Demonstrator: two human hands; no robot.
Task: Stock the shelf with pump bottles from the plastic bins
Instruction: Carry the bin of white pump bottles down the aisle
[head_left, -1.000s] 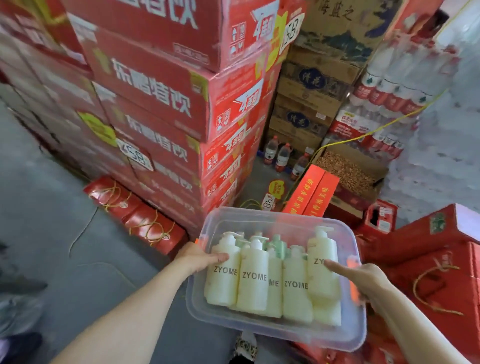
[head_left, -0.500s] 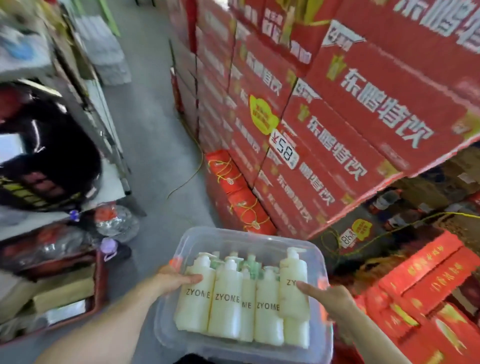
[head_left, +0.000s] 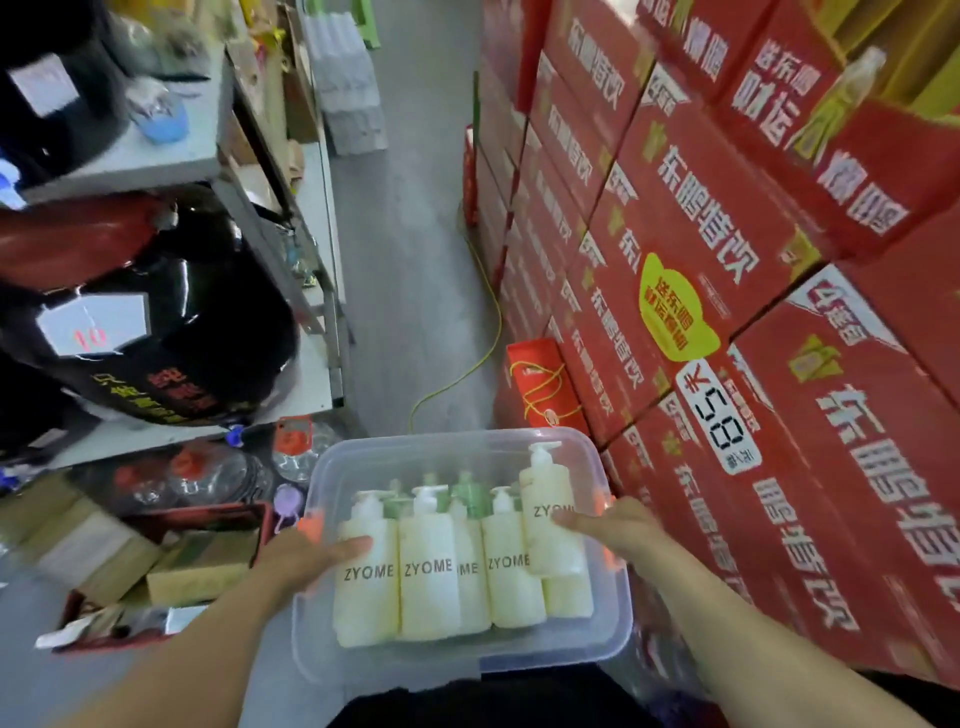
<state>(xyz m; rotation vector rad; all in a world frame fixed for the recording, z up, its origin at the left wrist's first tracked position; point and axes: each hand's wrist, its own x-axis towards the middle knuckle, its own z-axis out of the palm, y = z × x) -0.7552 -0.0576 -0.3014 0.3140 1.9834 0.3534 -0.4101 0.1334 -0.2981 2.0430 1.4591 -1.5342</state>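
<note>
A clear rectangular plastic bin is held at 6 o'clock, low in the view and close to the person's body, above a grey concrete floor. Inside it lie cream-coloured pump bottles printed ZYOME, side by side with their white pump heads pointing toward 12 o'clock. One further cream bottle rests higher at the bin's 3 o'clock side, and green-collared bottles show behind the row.

The left hand grips the bin's 9 o'clock edge, its thumb hooked over the rim and lying on the leftmost bottle. The right hand grips the 3 o'clock edge, its thumb stretched over the rim onto the raised bottle. The fingers under the bin are hidden.

From 1 to 4 o'clock rises a wall of stacked red cardboard cartons with white lettering, bearing a yellow sticker and a white price tag reading 58. At 9 to 11 o'clock stands a grey metal shelf with a glossy black jar on a lower level. A yellow cord trails along the floor toward 12 o'clock.
</note>
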